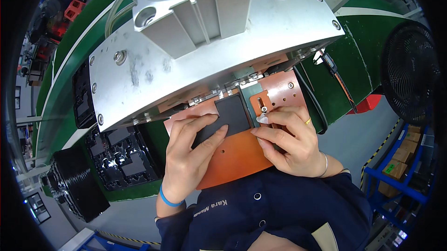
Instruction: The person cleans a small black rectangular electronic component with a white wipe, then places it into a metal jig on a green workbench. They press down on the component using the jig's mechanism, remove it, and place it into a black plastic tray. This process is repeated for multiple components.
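A dark grey flat rectangular piece (233, 112) lies on the orange plate (228, 160) of a bench fixture. My left hand (190, 146) grips this piece at its left, thumb and index finger resting on its face. On its right side, my right hand (294, 141) is closed in a pinch. Between thumb and index finger a small whitish scrap (263, 119) sticks out; its kind is too small to tell. Just beyond that hand sits an orange slotted bracket (260, 102) with a screw.
A silver metal press (214, 41) with a block-shaped cylinder overhangs the plate's far side. Black moulded trays (123, 158) stand at left, near a stack of black trays (77, 181). At right lie a caliper (337, 76) and a black cable; a black fan (409, 72) stands farther right.
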The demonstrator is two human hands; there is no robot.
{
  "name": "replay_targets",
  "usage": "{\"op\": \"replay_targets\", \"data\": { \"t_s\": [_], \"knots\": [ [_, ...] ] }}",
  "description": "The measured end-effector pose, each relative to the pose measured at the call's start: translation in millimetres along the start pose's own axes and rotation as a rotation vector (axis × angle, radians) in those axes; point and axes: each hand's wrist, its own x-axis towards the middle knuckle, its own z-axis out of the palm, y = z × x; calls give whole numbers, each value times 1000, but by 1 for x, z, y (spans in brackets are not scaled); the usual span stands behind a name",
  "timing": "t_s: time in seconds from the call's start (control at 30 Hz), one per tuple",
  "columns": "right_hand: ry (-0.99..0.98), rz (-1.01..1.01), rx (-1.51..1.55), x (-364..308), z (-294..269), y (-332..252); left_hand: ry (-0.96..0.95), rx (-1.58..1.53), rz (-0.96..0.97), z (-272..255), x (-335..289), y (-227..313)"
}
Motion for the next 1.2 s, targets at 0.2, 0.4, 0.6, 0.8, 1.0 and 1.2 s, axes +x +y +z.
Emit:
{"op": "replay_targets", "data": {
  "t_s": [0.2,0.4,0.6,0.8,1.0,1.2],
  "knots": [
    [-13,1,-14,2,-1,-1,7,7,0,0,3,-4],
    [-19,-3,-20,1,0,-1,21,-3,34,2,6,-8],
    [-25,-3,-9,1,0,-1,21,-10,24,1,7,-6],
    [-3,8,-71,1,0,-3,15,-14,19,0,8,-6],
    [164,53,-83,-3,1,1,24,-35,15,2,5,-9],
    [145,53,-116,-1,2,0,20,-51,-1,2,5,-8]
  ]
}}
